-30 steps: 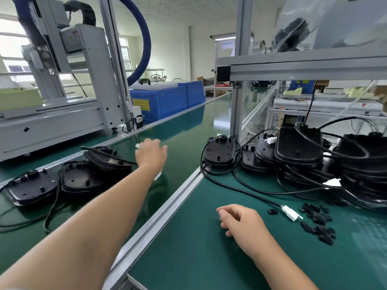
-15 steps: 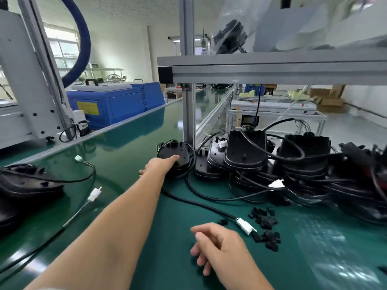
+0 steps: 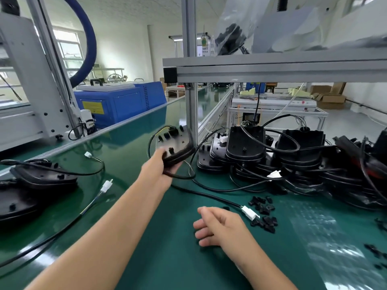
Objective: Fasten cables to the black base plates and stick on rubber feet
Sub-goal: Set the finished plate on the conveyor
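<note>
My left hand (image 3: pixel 161 166) grips a black base plate (image 3: pixel 178 143) by its near edge and holds it tilted up off the green table. Its black cable (image 3: pixel 209 194) loops around it and trails toward me, ending in a white connector (image 3: pixel 250 213). My right hand (image 3: pixel 217 227) rests on the green mat with loosely curled fingers and holds nothing. Several small black rubber feet (image 3: pixel 263 212) lie scattered just right of that hand. Stacks of black base plates with cables (image 3: pixel 272 155) stand at the back right.
Two more base plates with cables (image 3: pixel 41 178) lie on the conveyor belt at the left. An aluminium post (image 3: pixel 191 101) rises behind the lifted plate, under a shelf frame (image 3: pixel 272 68). A clear plastic sheet (image 3: pixel 335 243) lies at the right. A blue machine (image 3: pixel 117 101) stands behind the belt.
My left hand swung from the plates on the left belt to the front plate at the post, took hold of it and lifted it, tilted. My right hand has stayed on the mat.
</note>
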Motion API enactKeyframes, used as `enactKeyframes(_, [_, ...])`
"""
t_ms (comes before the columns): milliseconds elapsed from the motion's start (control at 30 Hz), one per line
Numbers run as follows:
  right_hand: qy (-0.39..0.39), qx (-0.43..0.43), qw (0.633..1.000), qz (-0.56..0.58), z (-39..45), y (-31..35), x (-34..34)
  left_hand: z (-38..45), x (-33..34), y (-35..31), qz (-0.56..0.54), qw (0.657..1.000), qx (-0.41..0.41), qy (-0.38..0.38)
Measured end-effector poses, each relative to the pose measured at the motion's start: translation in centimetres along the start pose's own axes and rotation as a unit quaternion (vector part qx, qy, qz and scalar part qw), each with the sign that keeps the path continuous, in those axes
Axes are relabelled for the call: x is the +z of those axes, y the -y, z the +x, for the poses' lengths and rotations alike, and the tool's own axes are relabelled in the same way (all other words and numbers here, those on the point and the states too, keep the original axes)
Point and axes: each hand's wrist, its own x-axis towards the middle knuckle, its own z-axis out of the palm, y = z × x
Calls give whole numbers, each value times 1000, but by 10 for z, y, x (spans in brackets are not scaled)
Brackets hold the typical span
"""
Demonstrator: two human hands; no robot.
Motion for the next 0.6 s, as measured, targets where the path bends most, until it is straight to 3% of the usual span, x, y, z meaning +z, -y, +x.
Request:
enactKeyframes(100, [8,27,991,130,-5,7,8,-61,-10,6,-79,994,-52,59])
enactKeyframes(200, [23,86,960,266,-1,12,12,-108,-32,23,-70,990,-100,75])
enactKeyframes(300, [-66,95,953,279,6,15,1,-144,-52,40,-30,981,-148,118])
enactKeyframes(367, [-154,86,962,207,6,14,-12,-156,-60,49,-5,981,-158,108])
enactKeyframes(467, [-202,47,978,-17,-11,10,-33,-165,-66,58,70,982,-149,95])
enactKeyframes(533, [-239,1,955,-177,-37,10,-44,-170,-72,62,144,976,-132,92])
enactKeyframes(600, [-286,-68,923,-248,-69,11,-50,-179,-76,64,191,969,-119,103])
